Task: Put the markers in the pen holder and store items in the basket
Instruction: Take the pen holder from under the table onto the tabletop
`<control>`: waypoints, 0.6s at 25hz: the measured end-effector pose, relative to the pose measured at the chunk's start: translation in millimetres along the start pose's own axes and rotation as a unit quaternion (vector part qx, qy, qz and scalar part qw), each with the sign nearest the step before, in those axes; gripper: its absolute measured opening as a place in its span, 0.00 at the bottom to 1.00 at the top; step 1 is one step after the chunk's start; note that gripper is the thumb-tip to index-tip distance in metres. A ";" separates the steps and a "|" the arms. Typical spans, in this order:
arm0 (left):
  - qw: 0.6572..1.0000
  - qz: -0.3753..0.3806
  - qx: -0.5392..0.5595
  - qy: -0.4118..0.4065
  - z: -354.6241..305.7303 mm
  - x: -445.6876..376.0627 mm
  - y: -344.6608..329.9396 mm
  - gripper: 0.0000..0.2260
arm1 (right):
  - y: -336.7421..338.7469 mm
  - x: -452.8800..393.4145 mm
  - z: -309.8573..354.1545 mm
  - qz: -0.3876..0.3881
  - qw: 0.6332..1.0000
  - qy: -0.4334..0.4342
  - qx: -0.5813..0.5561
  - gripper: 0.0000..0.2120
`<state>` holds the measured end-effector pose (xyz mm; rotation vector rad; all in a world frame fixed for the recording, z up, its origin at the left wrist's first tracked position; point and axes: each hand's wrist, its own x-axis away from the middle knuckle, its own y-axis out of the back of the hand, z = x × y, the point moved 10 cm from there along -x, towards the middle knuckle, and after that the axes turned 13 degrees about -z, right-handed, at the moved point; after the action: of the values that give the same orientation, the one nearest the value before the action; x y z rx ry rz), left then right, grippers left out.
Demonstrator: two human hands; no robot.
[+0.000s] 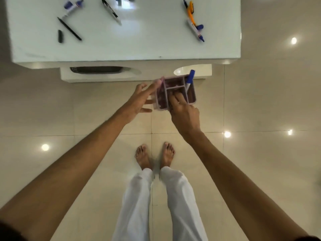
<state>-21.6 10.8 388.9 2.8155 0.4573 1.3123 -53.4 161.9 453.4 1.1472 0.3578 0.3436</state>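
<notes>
A pink pen holder (pixel 192 94) with several compartments hangs in the air in front of the table. My right hand (pixel 184 113) grips its near rim, fingers hooked inside. One blue-capped marker (pixel 190 79) stands in its right compartment. My left hand (pixel 140 100) is spread open at the holder's left side, fingertips by the rim. On the white table (pixel 121 47) lie blue markers (pixel 73 6) at the far left, a black pen (pixel 69 28) and black cap (pixel 60 36), a black-and-white marker (pixel 111 11), and at the right an orange cutter (pixel 191 13) beside a blue marker (pixel 197 31).
A dark basket (pixel 97 69) sits on a white shelf under the table's front edge. A white oval dish (pixel 182 70) lies on that shelf at the right. My bare feet (pixel 154 157) stand on the glossy beige tile floor below the hands.
</notes>
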 end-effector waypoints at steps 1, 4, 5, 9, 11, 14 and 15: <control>1.000 0.011 0.023 0.005 -16.2 16.7 -0.5 0.40 | 17.1 -0.2 18.0 0.003 1.000 0.017 -0.004 0.22; 0.999 -0.019 0.050 0.001 -52.2 51.9 12.2 0.31 | 59.4 -5.2 52.1 0.019 0.999 0.038 -0.016 0.22; 0.998 -0.026 0.052 -0.002 -59.2 58.7 16.6 0.29 | 73.2 -7.2 63.3 0.029 0.997 0.072 -0.021 0.22; 0.997 -0.050 0.057 -0.018 -77.0 75.4 44.4 0.28 | 148.4 -16.6 76.6 -0.019 0.983 0.173 -0.052 0.17; 0.996 -0.060 0.064 -0.028 -85.8 81.6 60.3 0.28 | 195.1 -36.2 39.9 -0.123 0.980 0.023 -0.157 0.12; 0.993 -0.080 0.087 -0.026 -95.6 85.0 82.1 0.27 | 162.6 -51.3 -17.8 -0.060 0.818 -0.369 -0.437 0.16; 0.992 -0.082 0.094 -0.020 -100.3 80.9 88.2 0.26 | 140.4 -56.9 -17.6 -0.012 0.750 -0.450 -0.484 0.19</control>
<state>-24.7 -64.5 525.7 2.8683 0.8314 1.2410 -123.4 203.4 582.4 0.1653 -0.6332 -0.1022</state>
